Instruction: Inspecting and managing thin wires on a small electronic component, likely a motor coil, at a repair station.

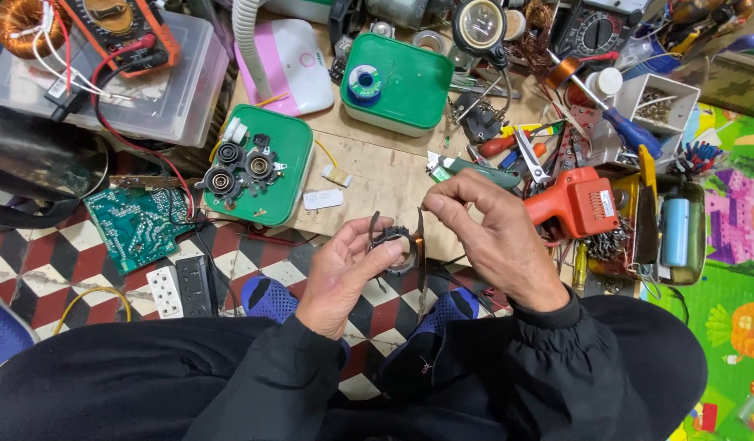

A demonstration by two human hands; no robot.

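Observation:
My left hand (342, 273) cups a small dark ring-shaped part (396, 238) with thin metal strips, held just above my knees. My right hand (493, 233) pinches the upper right edge of the same part between thumb and fingers. A thin dark strip hangs down from the part between both hands. Black sleeves cover both my arms. In front of my hands lies a low wooden board (377, 175).
A green lid (283, 167) with several round black parts lies at the left, a green box (397, 82) with a solder spool behind. An orange tool (575, 204), scissors (528, 155), screwdrivers and a multimeter (597, 28) crowd the right. A green circuit board (136, 224) and power strip (181, 286) lie on the checkered floor.

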